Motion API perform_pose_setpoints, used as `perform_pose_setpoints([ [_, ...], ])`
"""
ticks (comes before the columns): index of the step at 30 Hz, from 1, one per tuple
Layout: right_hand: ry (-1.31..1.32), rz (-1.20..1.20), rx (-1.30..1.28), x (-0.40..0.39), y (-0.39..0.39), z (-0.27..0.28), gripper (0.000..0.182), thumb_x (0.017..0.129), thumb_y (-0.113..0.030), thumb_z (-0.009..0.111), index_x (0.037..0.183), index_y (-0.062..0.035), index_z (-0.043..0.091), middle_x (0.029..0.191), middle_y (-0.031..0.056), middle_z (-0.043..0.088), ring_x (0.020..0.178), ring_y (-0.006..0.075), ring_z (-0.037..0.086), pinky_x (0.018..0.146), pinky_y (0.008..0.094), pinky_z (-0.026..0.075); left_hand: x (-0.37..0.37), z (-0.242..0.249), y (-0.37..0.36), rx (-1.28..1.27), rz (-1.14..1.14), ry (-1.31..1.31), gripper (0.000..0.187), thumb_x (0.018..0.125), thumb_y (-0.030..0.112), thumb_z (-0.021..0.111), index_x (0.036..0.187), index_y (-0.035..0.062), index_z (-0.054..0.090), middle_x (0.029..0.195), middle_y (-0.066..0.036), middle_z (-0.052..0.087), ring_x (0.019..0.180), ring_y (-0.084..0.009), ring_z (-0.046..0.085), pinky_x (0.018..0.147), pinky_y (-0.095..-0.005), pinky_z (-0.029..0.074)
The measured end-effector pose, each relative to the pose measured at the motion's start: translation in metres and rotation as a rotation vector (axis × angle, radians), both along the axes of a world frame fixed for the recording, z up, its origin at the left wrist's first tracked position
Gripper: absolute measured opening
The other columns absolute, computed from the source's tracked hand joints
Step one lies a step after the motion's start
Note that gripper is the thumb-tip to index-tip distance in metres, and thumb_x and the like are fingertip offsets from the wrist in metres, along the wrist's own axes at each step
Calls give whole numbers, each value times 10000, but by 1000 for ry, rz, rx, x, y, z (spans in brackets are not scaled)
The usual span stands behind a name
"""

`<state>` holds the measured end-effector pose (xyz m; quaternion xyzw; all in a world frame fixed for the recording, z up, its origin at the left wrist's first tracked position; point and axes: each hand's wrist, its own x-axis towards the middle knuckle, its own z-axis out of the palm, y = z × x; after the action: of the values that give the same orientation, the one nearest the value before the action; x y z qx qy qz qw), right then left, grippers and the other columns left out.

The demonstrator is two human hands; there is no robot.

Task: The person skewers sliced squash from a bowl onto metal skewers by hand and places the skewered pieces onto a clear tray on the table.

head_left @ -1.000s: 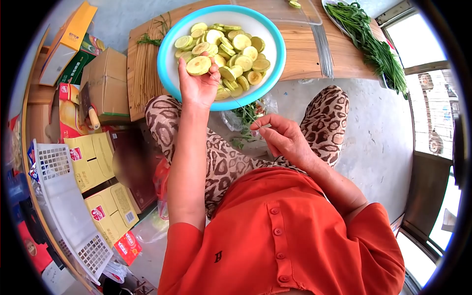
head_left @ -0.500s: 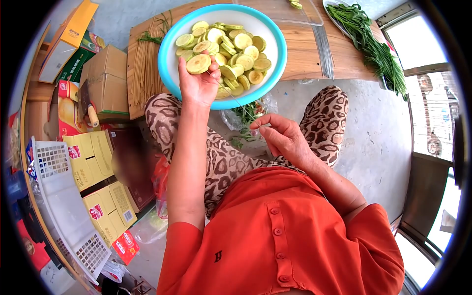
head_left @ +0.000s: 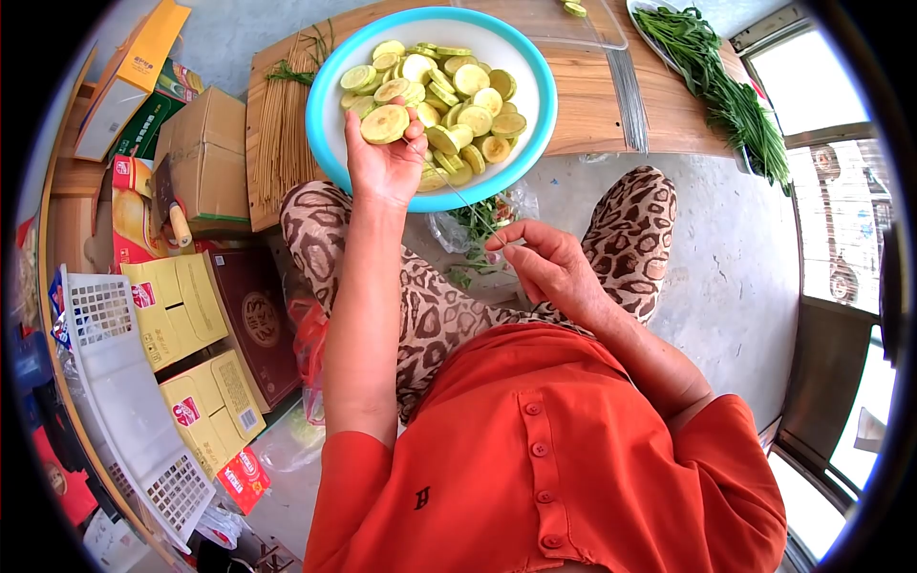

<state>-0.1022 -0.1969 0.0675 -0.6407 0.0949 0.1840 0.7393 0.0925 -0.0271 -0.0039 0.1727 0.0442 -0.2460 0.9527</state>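
Note:
In my left hand (head_left: 385,170) a pale green zucchini slice (head_left: 385,124) is held up between the fingers, above the near left side of a blue-rimmed white basin (head_left: 320,124). Many more zucchini slices (head_left: 478,118) are piled in that basin. A thin metal skewer (head_left: 457,194) slants from the fingers of my left hand down to my right hand (head_left: 554,265). My right hand pinches its lower end between thumb and forefinger, over my lap. Whether the skewer's tip is in a slice is hidden by the left fingers.
The basin stands on a wooden table (head_left: 583,105). Thin wooden sticks (head_left: 279,143) lie to its left, a bundle of metal skewers (head_left: 627,100) to its right. Green leafy stalks (head_left: 712,81) lie far right. Cartons (head_left: 205,158), a knife (head_left: 179,220) and a white plastic basket (head_left: 115,382) crowd the left.
Both hands, the slice and the skewer stay almost exactly in place. A dark blur over the maroon box at left is gone, and its round emblem now shows.

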Motion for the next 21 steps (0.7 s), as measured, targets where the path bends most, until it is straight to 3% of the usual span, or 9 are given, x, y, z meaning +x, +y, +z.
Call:
perform_pose_setpoints([
  [19,-50,-24,-54,7,8,-4,152,934,-125,504,1021,-61,611,563,-101,402,482,0,340,438,176,284,-4,12,0,82,-27,-56,635,955,546,276,1049,-20,547,876,-130,526,642,-181,463,495,-264,371],
  [21,-43,-28,-52,8,10,-3,151,935,-125,505,1021,-62,612,564,-103,402,482,-1,339,435,176,280,-4,14,0,102,-28,-25,648,950,571,274,1002,1,579,771,-111,574,587,-184,498,481,-269,372],
])
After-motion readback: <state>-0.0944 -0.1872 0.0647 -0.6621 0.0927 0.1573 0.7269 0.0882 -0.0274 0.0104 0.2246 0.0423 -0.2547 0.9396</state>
